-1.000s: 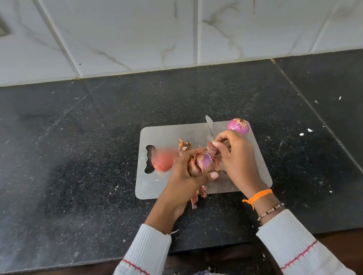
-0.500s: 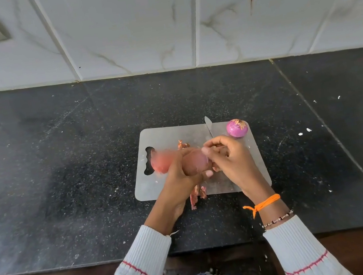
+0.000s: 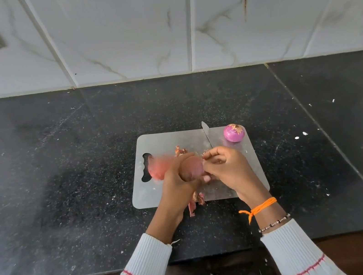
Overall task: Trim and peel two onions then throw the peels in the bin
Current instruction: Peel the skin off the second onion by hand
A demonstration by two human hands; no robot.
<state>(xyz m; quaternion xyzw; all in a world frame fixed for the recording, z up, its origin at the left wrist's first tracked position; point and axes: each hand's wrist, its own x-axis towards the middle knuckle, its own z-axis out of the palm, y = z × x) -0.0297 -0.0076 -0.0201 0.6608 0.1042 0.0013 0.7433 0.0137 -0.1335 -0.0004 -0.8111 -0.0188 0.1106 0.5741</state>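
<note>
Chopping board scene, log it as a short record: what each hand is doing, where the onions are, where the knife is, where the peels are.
left hand: grips the unpeeled onion above the chopping board
right hand: fingers pinch at the onion's skin
peeled onion: rests on the board's far right corner
knife: blade lies on the board, handle hidden by the right hand
peels: scraps at the board's near edge, more at its middle

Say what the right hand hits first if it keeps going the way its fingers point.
The right hand has fingers curled leftward, pinching at the onion gripped by the left hand. That onion comes first; they look already in contact, though depth is unclear.
</note>
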